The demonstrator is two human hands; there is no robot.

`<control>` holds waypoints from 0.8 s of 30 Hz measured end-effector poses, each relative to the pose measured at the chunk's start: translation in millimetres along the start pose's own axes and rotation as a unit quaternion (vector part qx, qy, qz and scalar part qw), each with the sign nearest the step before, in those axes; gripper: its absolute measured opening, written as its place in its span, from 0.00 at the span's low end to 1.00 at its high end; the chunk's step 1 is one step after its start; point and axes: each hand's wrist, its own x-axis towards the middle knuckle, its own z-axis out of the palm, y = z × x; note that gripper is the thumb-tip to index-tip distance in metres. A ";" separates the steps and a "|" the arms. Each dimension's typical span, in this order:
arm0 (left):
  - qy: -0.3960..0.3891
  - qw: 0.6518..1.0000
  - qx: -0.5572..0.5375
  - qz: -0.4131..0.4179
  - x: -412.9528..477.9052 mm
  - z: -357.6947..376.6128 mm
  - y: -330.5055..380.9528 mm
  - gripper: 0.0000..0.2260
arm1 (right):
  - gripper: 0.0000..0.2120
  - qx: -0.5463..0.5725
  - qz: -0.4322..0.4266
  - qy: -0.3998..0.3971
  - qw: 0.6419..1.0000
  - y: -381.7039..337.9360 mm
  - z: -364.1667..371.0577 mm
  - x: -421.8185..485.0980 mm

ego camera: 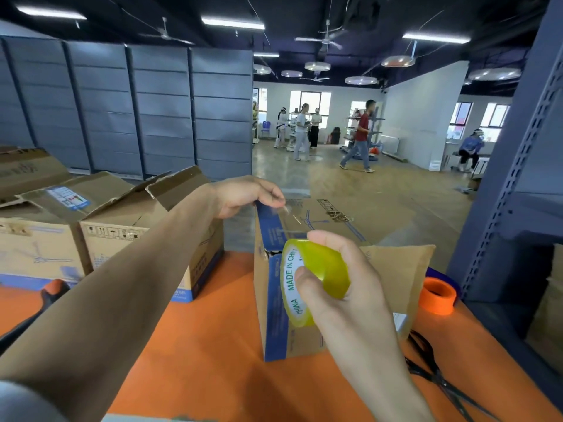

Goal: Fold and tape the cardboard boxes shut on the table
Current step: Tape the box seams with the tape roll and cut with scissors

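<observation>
Orange table (213,345); open cardboard boxes (122,233) along its left edge; blue-striped cardboard box (274,315) mid-table; L hand (243,194) pinches clear tape end (281,205) at box's far top corner; R hand (344,287) grips yellow tape roll (316,269) by near top edge; scissors (426,360), orange tape roll (437,295) at right edge.

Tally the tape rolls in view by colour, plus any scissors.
Yellow tape roll: 1
Orange tape roll: 1
Scissors: 1
Total: 3
Purple shape behind the orange tape roll: too hidden to count.
</observation>
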 end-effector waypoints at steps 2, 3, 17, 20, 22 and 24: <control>0.004 1.000 -0.009 -0.001 -3.0 1.0 -1.2 0.05 | 0.19 -0.001 -0.005 -0.003 1.000 -1.8 -1.7 -2.2; 0.007 1.000 -0.014 0.000 -4.9 2.2 -3.0 0.05 | 0.19 0.000 -0.009 -0.007 1.000 -2.8 -2.4 -3.5; 0.077 0.996 -0.011 0.042 -28.3 15.0 -26.5 0.05 | 0.17 0.037 -0.001 -0.055 0.998 -11.2 -16.2 -21.3; 0.083 0.994 -0.009 0.064 -32.3 18.3 -28.2 0.06 | 0.18 0.016 -0.012 -0.051 0.998 -8.6 -14.9 -26.8; 0.094 0.993 0.002 0.071 -34.7 21.1 -27.7 0.06 | 0.18 0.017 -0.011 -0.048 0.999 -8.2 -14.1 -28.1; 0.105 0.990 0.043 0.080 -35.2 23.9 -27.3 0.07 | 0.18 0.011 -0.010 -0.047 0.999 -8.4 -14.6 -27.8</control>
